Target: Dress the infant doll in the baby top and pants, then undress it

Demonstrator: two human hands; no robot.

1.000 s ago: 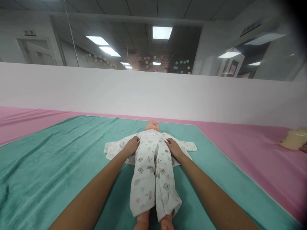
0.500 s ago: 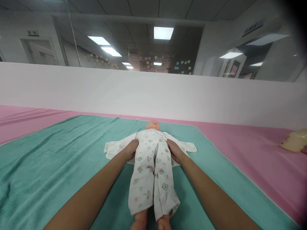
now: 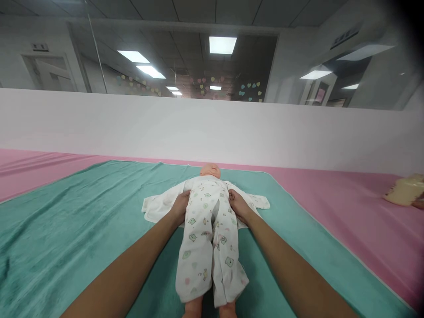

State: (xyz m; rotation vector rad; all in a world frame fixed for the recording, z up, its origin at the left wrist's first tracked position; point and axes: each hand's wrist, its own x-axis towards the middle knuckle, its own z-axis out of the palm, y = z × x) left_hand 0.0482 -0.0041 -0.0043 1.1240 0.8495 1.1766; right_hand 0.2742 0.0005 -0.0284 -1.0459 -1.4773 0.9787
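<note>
A baby doll (image 3: 210, 171) lies on its back, head away from me and feet towards me. It wears white patterned baby pants (image 3: 198, 238) that reach down to its ankles. A white baby shirt (image 3: 162, 205) is spread beneath its upper body, both sleeves stretched outward. At the left side of the waist, my left hand (image 3: 180, 206) is closed on the pants' edge. My right hand (image 3: 239, 206) pinches the opposite side of the waist, fingers curled against the cloth. Parts of both hands' fingertips are hidden by the fabric.
Under the doll is a green towel (image 3: 99, 212), laid over a pink sheet (image 3: 334, 198). A low white wall (image 3: 198, 128) with glass above it runs along the back. A pale yellow object (image 3: 404, 191), its kind unclear, sits at the right edge.
Both hands remain at the sides of the pants' waist, shifted slightly up in the picture. The pant legs hang a little lower over the doll's ankles. The camera view has shifted slightly.
</note>
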